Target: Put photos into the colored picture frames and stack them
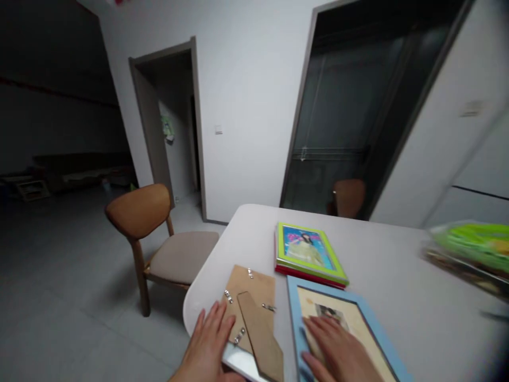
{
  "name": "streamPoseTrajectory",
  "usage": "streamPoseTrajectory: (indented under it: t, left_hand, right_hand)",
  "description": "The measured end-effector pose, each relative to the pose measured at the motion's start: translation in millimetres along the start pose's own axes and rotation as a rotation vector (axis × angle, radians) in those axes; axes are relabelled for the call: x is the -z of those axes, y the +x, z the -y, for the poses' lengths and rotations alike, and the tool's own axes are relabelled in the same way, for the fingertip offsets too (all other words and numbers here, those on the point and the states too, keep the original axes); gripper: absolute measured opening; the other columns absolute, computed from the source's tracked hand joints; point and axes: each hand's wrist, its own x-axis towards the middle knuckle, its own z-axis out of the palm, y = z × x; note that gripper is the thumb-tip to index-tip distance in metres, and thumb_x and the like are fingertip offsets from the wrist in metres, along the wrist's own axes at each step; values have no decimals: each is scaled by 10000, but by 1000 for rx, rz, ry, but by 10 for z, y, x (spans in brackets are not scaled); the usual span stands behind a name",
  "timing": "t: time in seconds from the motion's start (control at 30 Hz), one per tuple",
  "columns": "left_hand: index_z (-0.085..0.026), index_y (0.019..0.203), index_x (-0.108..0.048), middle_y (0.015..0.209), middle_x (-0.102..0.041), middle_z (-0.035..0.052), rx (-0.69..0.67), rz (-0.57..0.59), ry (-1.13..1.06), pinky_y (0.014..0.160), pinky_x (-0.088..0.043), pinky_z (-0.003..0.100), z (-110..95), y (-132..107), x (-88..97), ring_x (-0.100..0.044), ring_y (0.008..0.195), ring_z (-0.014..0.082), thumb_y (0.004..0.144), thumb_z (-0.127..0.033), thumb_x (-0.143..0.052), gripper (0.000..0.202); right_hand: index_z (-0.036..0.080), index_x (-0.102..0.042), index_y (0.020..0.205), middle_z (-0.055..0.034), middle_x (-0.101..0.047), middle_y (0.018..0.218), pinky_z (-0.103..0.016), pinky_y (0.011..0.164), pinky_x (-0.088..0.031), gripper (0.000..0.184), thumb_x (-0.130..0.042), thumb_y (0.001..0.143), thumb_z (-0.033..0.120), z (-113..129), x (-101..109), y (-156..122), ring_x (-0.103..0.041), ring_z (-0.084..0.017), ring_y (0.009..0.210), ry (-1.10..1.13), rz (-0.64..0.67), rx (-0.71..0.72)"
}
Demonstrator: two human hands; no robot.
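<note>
My left hand [207, 345] lies flat, fingers stretched out, on the left edge of a face-down picture frame [254, 313] whose brown backing board, stand and metal clips show. My right hand [338, 350] rests open with fingers spread on the picture inside a light-blue frame [294, 302] lying face up beside it. Just behind these, a green frame [308, 249] with a photo of a person lies stacked on a red one.
All frames lie on a white table [389, 276] with a rounded near-left corner. A wooden chair [159, 239] with a grey seat stands left of it. A blurred green packet [473, 249] sits at the right edge. Behind are a doorway and dark glass doors.
</note>
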Motion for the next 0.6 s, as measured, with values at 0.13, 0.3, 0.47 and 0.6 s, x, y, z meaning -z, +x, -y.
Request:
streamPoseTrajectory:
  t: [0.13,0.3,0.47,0.6]
  left_hand:
    - [-238,1199,-398,1244,-442,126,-135,-183,98,885,-404,427,315,-118,-129,-422,1121,287,628,-501,-618,666]
    - [-246,1101,-479,1071,-596,83,-308,-409,109,769,-502,278,387,-125,-25,-570,958,216,629,-534,-601,566]
    - [-209,1092,-484,1078,-584,94,-395,-518,96,795,-486,262,-19,77,251,-551,984,203,712,-412,-580,441]
    - [-168,1042,-514,1062,-583,122,-458,-429,-28,815,-477,309,-681,360,218,-534,995,228,733,-419,-545,400]
  right_hand:
    - [208,-482,1115,-102,-549,1041,-452,798,-355,576,-597,583,394,817,-66,475,-473,-289,935,165,256,-114]
    - [187,-451,1134,-90,-491,1025,-336,825,-353,620,-524,520,130,1032,-34,626,-423,-231,967,420,293,-187]
    - [198,-526,1030,-69,-494,1004,-332,843,-342,485,-485,551,132,736,514,487,-425,-211,955,496,203,-161]
    - [195,-569,972,-81,-515,1031,-355,867,-348,396,-469,591,151,215,794,130,-449,-216,981,412,197,-212]
